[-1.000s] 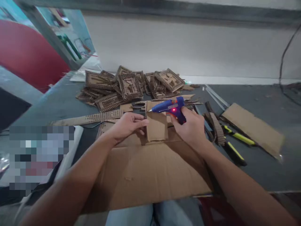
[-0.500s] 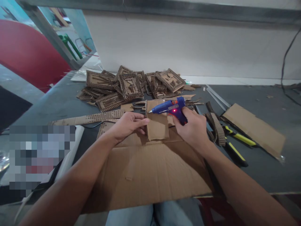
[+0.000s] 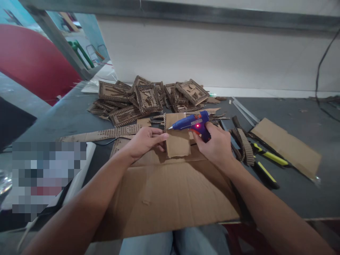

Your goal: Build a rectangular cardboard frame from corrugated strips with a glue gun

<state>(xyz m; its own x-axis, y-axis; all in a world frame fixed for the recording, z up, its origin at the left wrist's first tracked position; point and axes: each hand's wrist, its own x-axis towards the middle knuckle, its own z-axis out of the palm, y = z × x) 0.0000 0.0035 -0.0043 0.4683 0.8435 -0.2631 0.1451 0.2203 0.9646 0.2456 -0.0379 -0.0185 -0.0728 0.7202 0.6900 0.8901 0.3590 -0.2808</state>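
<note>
My right hand [image 3: 216, 145] is wrapped round the handle of a blue hot glue gun [image 3: 190, 122] with a lit red light. The gun's nozzle points left, close to the left edge of a small rectangular cardboard piece [image 3: 178, 143]. A corrugated cardboard strip [image 3: 165, 122] stands along that edge. Thumb and fingers of my left hand [image 3: 148, 141] pinch the piece at its left side; the fingertips are partly hidden behind it. Beneath lies a large cardboard sheet [image 3: 172, 194], reaching over the table's front edge.
Several cardboard panels with corrugated borders [image 3: 148, 97] are heaped at the back. Right of my hand lie a corrugated strip [image 3: 247, 148], yellow-black handled pliers [image 3: 273, 157] and a cardboard rectangle [image 3: 289, 148]. A long corrugated strip [image 3: 106, 132] lies left. A blurred-out object [image 3: 47, 177] sits front left.
The glue gun's nozzle has shifted very slightly down along the piece's left edge. Both hands keep their grips, and the view has moved a little.
</note>
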